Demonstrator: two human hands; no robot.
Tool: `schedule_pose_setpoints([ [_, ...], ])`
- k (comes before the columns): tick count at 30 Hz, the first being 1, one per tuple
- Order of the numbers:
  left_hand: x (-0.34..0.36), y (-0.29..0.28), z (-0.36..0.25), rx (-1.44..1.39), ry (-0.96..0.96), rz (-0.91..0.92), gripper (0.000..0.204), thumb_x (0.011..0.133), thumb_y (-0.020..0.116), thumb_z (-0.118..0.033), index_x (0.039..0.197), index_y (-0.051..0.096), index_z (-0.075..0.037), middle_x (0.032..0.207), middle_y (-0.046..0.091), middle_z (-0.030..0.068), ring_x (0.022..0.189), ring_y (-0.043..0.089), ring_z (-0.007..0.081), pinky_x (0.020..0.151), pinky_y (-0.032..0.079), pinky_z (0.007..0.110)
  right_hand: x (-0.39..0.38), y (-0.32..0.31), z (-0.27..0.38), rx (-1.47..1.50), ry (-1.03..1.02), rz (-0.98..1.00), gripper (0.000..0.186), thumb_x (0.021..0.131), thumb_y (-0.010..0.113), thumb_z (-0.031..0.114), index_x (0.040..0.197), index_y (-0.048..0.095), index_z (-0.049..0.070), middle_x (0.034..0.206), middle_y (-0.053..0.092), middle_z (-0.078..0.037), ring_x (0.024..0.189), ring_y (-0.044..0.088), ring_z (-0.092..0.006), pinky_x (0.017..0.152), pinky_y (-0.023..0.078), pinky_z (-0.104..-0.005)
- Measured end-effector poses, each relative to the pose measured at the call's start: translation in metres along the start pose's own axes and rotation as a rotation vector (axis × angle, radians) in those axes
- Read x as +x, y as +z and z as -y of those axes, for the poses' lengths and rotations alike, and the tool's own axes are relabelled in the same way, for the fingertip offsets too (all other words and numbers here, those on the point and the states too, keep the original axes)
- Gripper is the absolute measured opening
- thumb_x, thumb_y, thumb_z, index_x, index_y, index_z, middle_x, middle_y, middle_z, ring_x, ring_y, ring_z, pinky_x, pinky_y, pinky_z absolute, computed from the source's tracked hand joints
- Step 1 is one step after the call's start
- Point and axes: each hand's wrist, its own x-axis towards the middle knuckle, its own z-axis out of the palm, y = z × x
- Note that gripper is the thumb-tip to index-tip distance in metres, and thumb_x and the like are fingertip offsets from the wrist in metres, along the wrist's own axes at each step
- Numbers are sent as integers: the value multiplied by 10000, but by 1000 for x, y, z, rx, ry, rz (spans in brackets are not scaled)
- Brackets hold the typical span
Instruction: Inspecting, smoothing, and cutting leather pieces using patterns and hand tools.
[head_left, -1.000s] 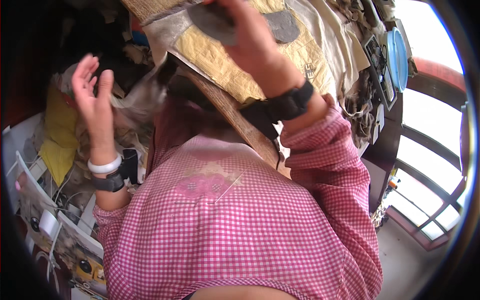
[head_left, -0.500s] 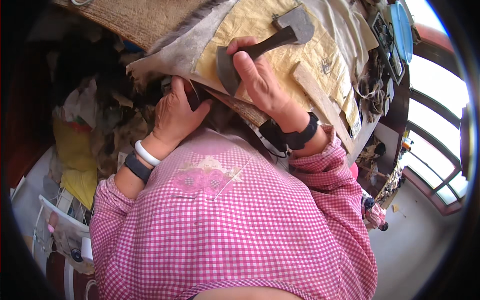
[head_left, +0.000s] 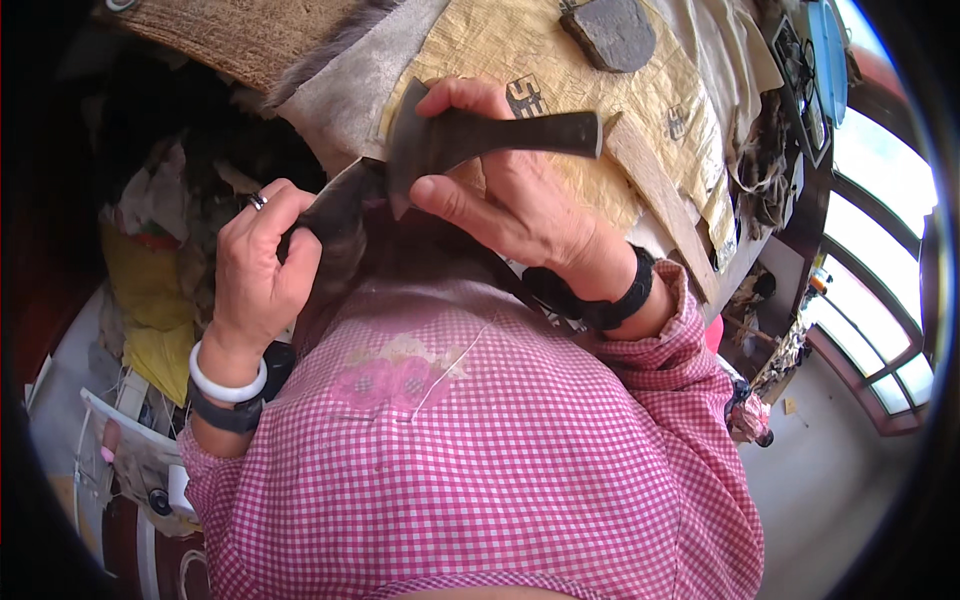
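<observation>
My left hand (head_left: 258, 268) is closed on the edge of a dark fur pelt (head_left: 343, 212), which is pulled up into a fold with a thin pale rim. My right hand (head_left: 525, 205) holds a crescent-bladed knife (head_left: 545, 134) close by. Its dark handle points right across the fingers, and the curved blade hangs beside the fold; whether it touches the pelt I cannot tell. The lower part of the pelt drops between the table and my pink checked smock (head_left: 480, 420). Beyond my hands lies a pale hide (head_left: 345, 100) with a furry edge.
A crinkled yellow sheet (head_left: 450, 55) covers much of the table, bearing a flat grey stone (head_left: 612, 33) and a wooden strip (head_left: 660, 200). A brown board (head_left: 230, 42) lies far left. Dark scraps and a yellow bag (head_left: 155, 320) are on the left, windows (head_left: 880, 170) on the right.
My left hand has moved left and nearer me, drawing the dark pelt's edge up into view. The knife's handle has swung away from the stone to lie almost level.
</observation>
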Motion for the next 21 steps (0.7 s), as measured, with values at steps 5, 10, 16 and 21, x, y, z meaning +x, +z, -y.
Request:
schedule_pose_setpoints([
  [5,16,-10,-5,55,51,103,153,687,473,64,816,536,11,700,503,158,601,524,354,548,410,405,-1,18,3,93,48,-181,480,767,755,142,1148,504,-8,1095,523,-155,994,553,-330,857,463,-384],
  [10,29,-19,-6,52,75,176,166,661,463,71,802,528,14,675,488,164,589,515,366,541,406,408,2,24,0,39,-12,-200,542,737,770,142,1180,471,50,1029,546,-147,963,548,-351,846,441,-404],
  [16,39,-23,-14,-7,66,273,152,653,465,63,784,526,18,664,485,174,592,517,371,531,401,402,3,32,-2,44,7,-272,558,705,776,138,1167,475,60,1029,548,-135,960,546,-359,843,429,-418],
  [21,47,-22,-12,-73,46,256,138,675,463,54,790,533,23,656,486,179,584,518,359,532,399,383,3,27,4,-24,38,-224,551,694,773,149,1150,472,74,1001,529,-113,938,533,-331,814,409,-413],
])
